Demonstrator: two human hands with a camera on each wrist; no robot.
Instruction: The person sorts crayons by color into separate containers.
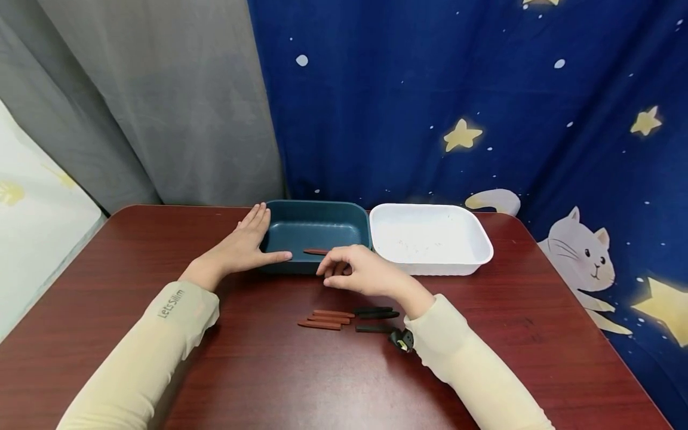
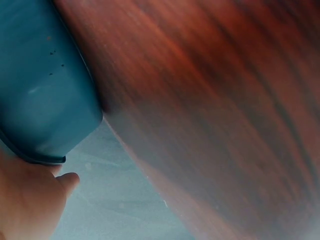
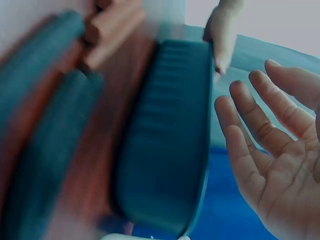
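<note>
A teal box point(image 1: 303, 267) stands at the table's back. My left hand point(image 1: 242, 242) rests on its left front corner, fingers straight along the left rim and thumb across the front rim. One brown crayon-like stick point(image 1: 316, 251) shows in the box, just beyond the fingertips of my right hand point(image 1: 362, 272). That hand hovers over the front rim, loosely bent; the right wrist view shows its fingers point(image 3: 265, 130) spread with nothing held. Nearer me lie several brown sticks point(image 1: 325, 326) beside several black sticks point(image 1: 375, 328), pointed ends visible on the brown ones.
Against the teal box's right side stands a white box point(image 1: 441, 270) with small dark specks on its floor. A small black camera point(image 1: 402, 339) sits at my right wrist. Curtains point(image 1: 376, 119) hang behind the brown table point(image 1: 258, 370).
</note>
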